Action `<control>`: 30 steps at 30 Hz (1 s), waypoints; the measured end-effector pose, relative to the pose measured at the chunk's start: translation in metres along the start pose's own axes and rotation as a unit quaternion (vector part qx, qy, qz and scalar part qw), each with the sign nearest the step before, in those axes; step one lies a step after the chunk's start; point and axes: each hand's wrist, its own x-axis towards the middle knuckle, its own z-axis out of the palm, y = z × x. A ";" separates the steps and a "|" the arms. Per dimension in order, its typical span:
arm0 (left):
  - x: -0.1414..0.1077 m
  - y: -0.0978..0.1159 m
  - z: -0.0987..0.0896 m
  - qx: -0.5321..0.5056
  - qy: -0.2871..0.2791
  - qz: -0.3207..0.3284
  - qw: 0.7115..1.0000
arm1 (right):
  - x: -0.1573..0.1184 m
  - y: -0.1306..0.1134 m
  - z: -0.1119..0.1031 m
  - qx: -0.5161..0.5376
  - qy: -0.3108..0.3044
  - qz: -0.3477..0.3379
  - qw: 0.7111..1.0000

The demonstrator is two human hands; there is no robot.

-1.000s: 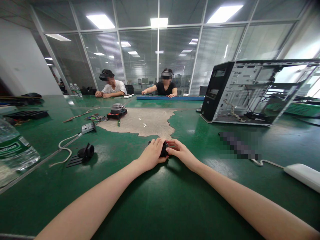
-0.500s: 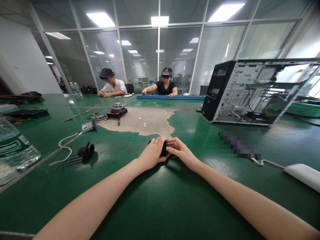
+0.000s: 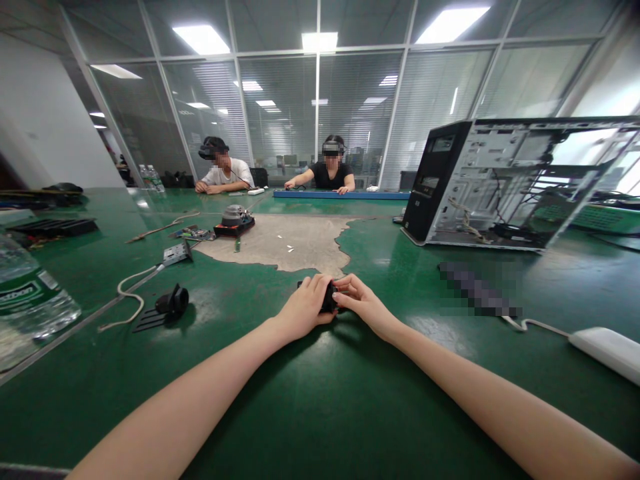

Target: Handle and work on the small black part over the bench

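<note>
A small black object (image 3: 329, 298) is between my two hands at the middle of the green table (image 3: 320, 400). The fingers of my left hand (image 3: 306, 305) wrap over its left side and top. From the right, the thumb and fingertips of my right hand (image 3: 361, 301) pinch its other side. Much of the object is hidden by the fingers, so its exact kind cannot be told. Off to the left lies a black round part with prongs (image 3: 173, 303).
An opened computer case (image 3: 500, 187) stands at the right, near a white power strip (image 3: 607, 352). At left are a water bottle (image 3: 30, 293), a metal connector piece (image 3: 177, 253) and a heatsink with fan (image 3: 235, 221). Two people sit behind a blue bar (image 3: 340, 195).
</note>
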 end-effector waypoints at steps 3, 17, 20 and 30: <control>0.001 0.000 0.000 0.002 0.001 0.002 1.000 | 0.001 0.006 -0.003 -0.020 0.005 0.008 1.000; 0.001 0.001 -0.001 0.006 0.001 0.009 1.000 | -0.001 0.001 0.001 -0.001 -0.007 -0.008 1.000; 0.001 0.001 -0.001 0.003 0.001 0.006 1.000 | 0.001 0.005 -0.001 -0.020 0.007 0.002 1.000; 0.000 0.003 -0.004 0.015 0.000 0.009 1.000 | -0.003 -0.007 0.001 0.007 -0.016 -0.002 1.000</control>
